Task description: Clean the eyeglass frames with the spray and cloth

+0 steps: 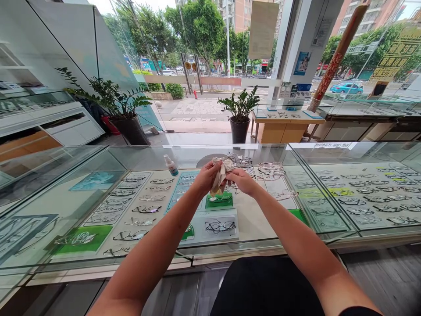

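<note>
Above the glass counter, my left hand (207,176) is closed on a crumpled pale beige cloth (218,179). From the other side, my right hand (242,180) pinches the same cloth with bent fingers. Whether something is wrapped inside the folds cannot be seen. Several pairs of eyeglasses (239,159) rest just behind the right hand, partly covered by it. To the left stands a small spray bottle (170,165) with a clear cap. Below the cloth, a pair of glasses lies on a green card (226,202) inside the counter.
The glass display counter (184,253) spans the view, with rows of eyeglass frames (146,210) under its top. A second display case (378,224) adjoins it at right. Beyond are potted plants (239,127), a wooden display table (279,131) and tall windows facing a street.
</note>
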Motion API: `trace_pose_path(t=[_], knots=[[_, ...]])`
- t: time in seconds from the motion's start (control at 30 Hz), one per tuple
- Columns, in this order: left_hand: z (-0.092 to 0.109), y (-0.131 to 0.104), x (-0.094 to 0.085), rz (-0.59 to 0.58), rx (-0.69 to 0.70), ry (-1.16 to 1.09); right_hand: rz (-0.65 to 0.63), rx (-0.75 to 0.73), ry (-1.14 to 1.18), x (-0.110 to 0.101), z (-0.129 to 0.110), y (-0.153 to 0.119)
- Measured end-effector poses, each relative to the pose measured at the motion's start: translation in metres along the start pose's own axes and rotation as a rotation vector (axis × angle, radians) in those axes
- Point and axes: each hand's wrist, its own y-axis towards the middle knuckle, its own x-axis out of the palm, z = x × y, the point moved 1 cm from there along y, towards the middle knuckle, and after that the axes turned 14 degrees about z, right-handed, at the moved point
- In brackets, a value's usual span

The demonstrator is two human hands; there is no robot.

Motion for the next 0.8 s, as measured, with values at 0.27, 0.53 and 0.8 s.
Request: trace_pose_path(t=[0.27, 0.53, 0.8], knots=[[0.002, -0.001, -0.001, -0.056, 0.012, 0.003, 0.054, -0.014, 0.005, -0.003, 0.004, 0.002], [-0.001, 0.004, -0.005, -0.093, 0.019, -0.041, 0.12, -0.035, -0.046, -0.011, 0.004, 0.005], [0.0, 0.004, -0.003, -0.048, 0.041, -0.013, 0.111, -0.046, -0.04, -0.009, -0.001, 0.003]])
